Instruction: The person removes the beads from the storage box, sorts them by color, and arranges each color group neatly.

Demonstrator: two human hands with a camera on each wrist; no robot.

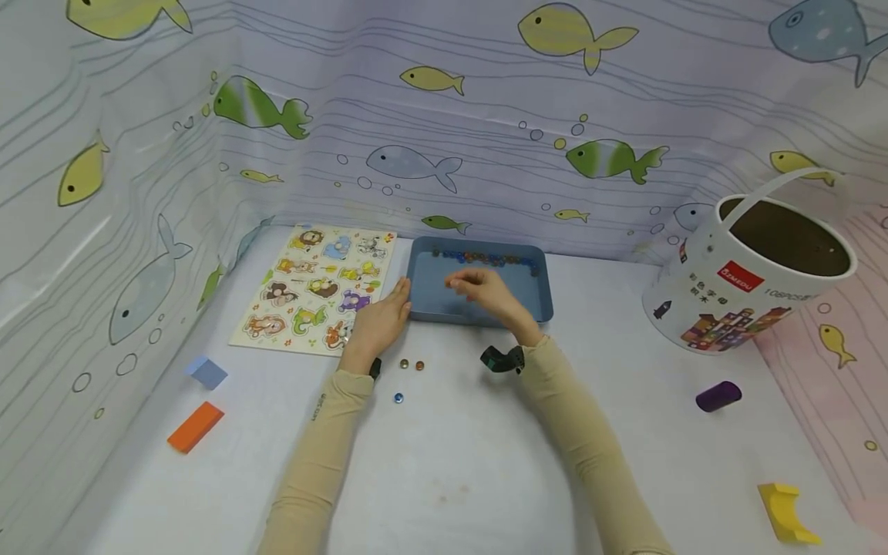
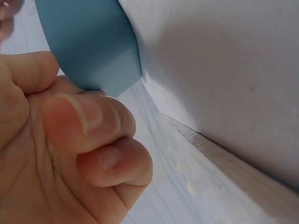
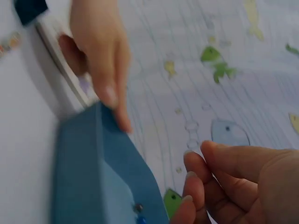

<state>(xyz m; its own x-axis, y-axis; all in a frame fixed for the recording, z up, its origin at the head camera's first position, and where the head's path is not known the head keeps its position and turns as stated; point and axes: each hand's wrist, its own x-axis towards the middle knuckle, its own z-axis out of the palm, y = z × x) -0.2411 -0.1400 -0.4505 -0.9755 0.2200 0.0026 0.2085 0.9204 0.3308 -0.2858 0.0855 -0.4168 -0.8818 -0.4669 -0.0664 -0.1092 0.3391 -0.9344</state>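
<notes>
My left hand (image 1: 380,317) rests against the near left corner of a shallow blue tray (image 1: 430,304), fingers laid along its outer wall. In the left wrist view the fingers (image 2: 88,116) curl against the tray's rounded corner, bracing it more than gripping. My right hand (image 1: 486,291) hovers over the tray's middle with thumb and fingertips drawn together; I cannot tell whether that grip pinches a bead or holds nothing, since the right wrist view is blurred.

The tray sits on the white worktop (image 1: 451,462), just right of an animal puzzle board (image 1: 315,289). It looks like thin painted metal or hard plastic: stiff, smooth, light, with low upright walls and rounded corners. I judge it will slide easily on the slick cloth, so a hand braced at a corner or wall steadies it best.

A row of small glass-like beads (image 1: 486,257) lies along the tray's far wall. Three loose beads (image 1: 412,364) lie on the worktop near my left wrist. They appear round, hard, glossy, likely to roll and slip, best taken in a fingertip pinch from above.

Elsewhere: a cardboard bucket (image 1: 735,304) lying tilted, a purple cylinder (image 1: 718,396), a yellow block (image 1: 787,512), an orange block (image 1: 196,426), a pale blue block (image 1: 206,371).
</notes>
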